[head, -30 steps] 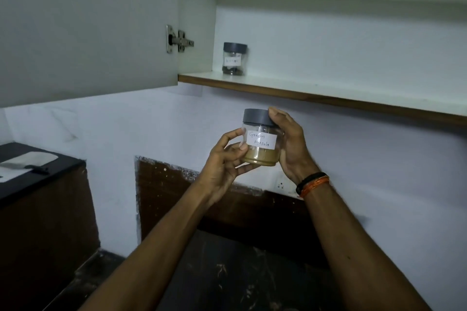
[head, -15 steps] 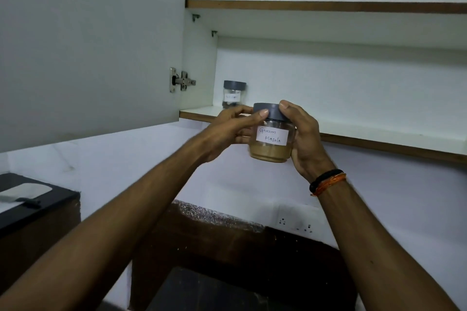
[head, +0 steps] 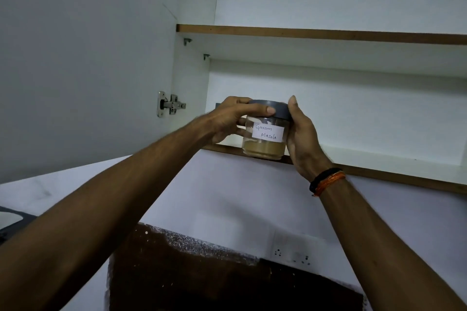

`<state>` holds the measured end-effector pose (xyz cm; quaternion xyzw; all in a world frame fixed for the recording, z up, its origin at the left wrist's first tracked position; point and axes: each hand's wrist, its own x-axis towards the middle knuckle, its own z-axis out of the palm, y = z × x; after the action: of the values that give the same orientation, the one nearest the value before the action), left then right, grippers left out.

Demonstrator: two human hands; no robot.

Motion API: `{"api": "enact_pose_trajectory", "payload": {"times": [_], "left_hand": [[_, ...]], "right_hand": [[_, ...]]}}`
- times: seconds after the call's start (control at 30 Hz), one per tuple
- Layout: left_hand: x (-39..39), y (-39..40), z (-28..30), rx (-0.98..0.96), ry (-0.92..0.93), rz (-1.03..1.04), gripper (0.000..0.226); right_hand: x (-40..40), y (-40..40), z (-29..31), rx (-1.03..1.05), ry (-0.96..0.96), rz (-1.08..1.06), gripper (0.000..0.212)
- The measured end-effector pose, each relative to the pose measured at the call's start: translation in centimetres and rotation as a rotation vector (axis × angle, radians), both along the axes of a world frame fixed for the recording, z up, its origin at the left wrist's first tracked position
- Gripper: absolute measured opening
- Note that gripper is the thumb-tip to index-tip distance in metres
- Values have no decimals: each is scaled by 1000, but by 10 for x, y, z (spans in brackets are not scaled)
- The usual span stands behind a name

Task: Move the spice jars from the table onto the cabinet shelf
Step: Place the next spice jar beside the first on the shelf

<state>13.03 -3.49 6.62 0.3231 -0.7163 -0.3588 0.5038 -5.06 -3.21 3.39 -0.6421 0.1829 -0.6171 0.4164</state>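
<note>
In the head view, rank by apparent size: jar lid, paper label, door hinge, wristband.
1. Jar lid, though the hands cover part of it.
2. Wristband and paper label: too close to rank.
3. Door hinge, smallest.

A white paper label (head: 267,132) is sitting on the front of the clear spice jar (head: 264,144), and it is showing the handwritten words "Garam Masala" in two lines. No other text is readable.

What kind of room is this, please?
Probably a home kitchen: both hands hold a jar labelled Garam Masala at a wall cabinet shelf, its open door on a hinge, with a wall socket below.
</note>
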Motion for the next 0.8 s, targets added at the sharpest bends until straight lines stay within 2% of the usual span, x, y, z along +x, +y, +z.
{"api": "enact_pose_trajectory", "payload": {"times": [0.1, 0.17, 0.27, 0.33, 0.4, 0.57, 0.67, 0.8], "left_hand": [[4, -14, 8, -10, 30, 23, 33], [7, -25, 13, -21, 36, 48, 40], [12, -43, 17, -15, 35, 69, 46], [14, -56, 20, -6, 53, 59, 46], [14, -70, 23, 2, 64, 55, 49], [16, -109, 30, 14, 41, 43, 39], [17, -130, 29, 30, 5, 57, 49], [20, -162, 16, 52, -50, 96, 48]], "right_hand": [[-10, -22, -2, -21, 17, -252, 49], [-20, -35, -8, -111, 140, -518, 41], [-37, -49, -21, -382, 616, -952, 47], [-42, -55, -30, -392, 888, -1044, 59], [-41, -60, -36, -355, 1051, -1091, 67], [-32, -69, -44, -502, 1145, -1381, 63], [-30, -72, -48, -571, 1104, -1451, 59], [-30, -80, -51, -592, 1057, -1492, 61]]}}
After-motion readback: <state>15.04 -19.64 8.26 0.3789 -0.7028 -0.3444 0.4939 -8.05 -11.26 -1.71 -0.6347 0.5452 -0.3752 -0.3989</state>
